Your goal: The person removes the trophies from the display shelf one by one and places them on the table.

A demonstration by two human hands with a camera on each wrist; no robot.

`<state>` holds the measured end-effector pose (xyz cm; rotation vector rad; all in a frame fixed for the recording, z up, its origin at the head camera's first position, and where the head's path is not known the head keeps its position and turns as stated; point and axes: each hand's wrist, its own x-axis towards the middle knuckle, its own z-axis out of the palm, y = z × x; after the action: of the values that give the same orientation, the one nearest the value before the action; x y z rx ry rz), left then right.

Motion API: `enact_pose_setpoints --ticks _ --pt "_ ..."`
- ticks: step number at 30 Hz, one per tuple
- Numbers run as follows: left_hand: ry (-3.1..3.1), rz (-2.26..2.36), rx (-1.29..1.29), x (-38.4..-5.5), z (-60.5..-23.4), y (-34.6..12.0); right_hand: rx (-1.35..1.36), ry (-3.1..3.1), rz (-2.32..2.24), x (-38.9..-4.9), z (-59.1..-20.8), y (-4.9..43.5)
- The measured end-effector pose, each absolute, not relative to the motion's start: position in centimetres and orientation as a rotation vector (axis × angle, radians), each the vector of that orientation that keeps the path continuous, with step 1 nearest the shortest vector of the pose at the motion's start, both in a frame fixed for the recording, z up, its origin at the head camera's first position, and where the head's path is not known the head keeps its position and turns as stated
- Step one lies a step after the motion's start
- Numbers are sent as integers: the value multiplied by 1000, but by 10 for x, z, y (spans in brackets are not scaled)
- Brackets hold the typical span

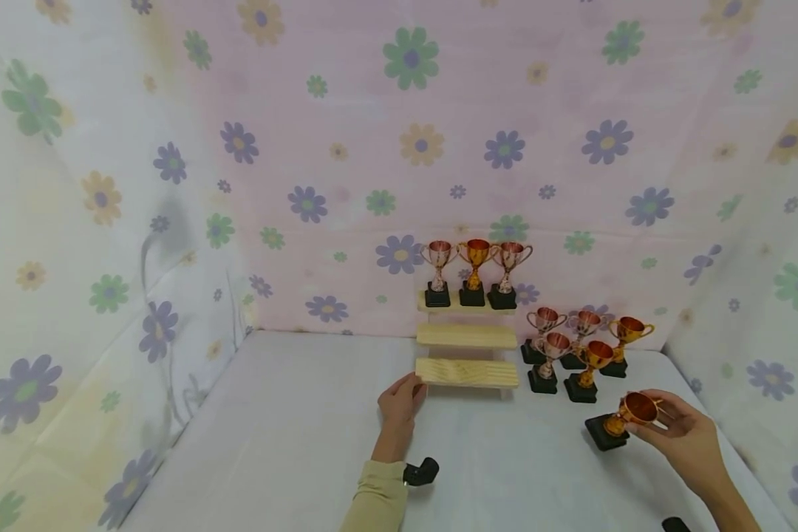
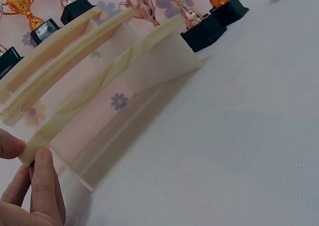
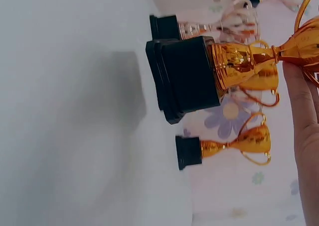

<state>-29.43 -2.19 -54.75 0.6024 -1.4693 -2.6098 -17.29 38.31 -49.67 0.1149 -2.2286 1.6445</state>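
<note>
In the head view my right hand (image 1: 685, 436) grips a gold trophy cup (image 1: 639, 408) with a black base, tilted. The right wrist view shows its black base (image 3: 187, 79) off the table, a shadow beside it. My left hand (image 1: 399, 403) pinches the left end of the lowest step of a three-tier wooden display stand (image 1: 467, 373); in the left wrist view the thumb and fingers (image 2: 44, 178) meet that step's end. On the top step stand a rose-gold trophy (image 1: 440, 270), a gold trophy (image 1: 476, 270) and another rose-gold trophy (image 1: 509, 273).
Right of the stand, several rose-gold and gold trophies stand grouped on the white table (image 1: 292, 428), with a front gold one (image 1: 587, 369) nearest the held trophy. A flower-patterned cloth (image 1: 346, 111) hangs behind and at both sides.
</note>
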Motion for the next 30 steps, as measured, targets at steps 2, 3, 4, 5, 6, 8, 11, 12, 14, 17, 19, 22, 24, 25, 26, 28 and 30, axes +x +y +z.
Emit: enact_pose_setpoints --ticks 2,3,4,5,6,8,11,12,14,17,19,22,24,25,26,28,30 --pt "-1462 -2597 609 -295 -549 -22 123 -2183 1651 -175 -498 390" --pt "-1461 -2593 610 -296 -549 -22 129 -2164 1657 -177 -498 394" --pt "-1459 -2590 612 -296 -549 -22 135 -2150 1662 -179 -499 397" --pt "-1459 -2587 610 -296 -550 -22 138 -2143 1664 -182 -500 401" --pt "-1459 -2586 613 -296 -550 -22 137 -2135 1672 -184 -500 405" --pt "-1464 -2585 612 -295 -549 -22 127 -2136 1671 -190 -502 413" --pt "-1469 -2587 615 -294 -548 -21 78 -2195 1628 -200 -503 423" --pt "-1465 -2589 616 -294 -548 -21 57 -2216 1611 -203 -502 426" --pt "-1461 -2592 611 -294 -549 -21 19 -2272 1550 -208 -501 431" --pt "-1455 -2592 612 -294 -549 -20 -23 -2337 1479 -215 -498 435" --pt "-1458 -2586 606 -294 -549 -20 -48 -2372 1445 -219 -496 437" --pt "-1458 -2581 606 -295 -550 -20 -89 -2425 1392 -227 -494 439" --pt "-1450 -2584 595 -295 -550 -21 -112 -2437 1380 -231 -493 439" --pt "-1450 -2585 595 -295 -551 -21 -123 -2442 1377 -234 -494 440" --pt "-1448 -2588 596 -295 -550 -21 -136 -2445 1376 -236 -495 440" --pt "-1445 -2593 594 -295 -550 -21 -160 -2453 1376 -240 -496 441" --pt "-1451 -2592 592 -294 -549 -21 -183 -2460 1375 -243 -498 440"
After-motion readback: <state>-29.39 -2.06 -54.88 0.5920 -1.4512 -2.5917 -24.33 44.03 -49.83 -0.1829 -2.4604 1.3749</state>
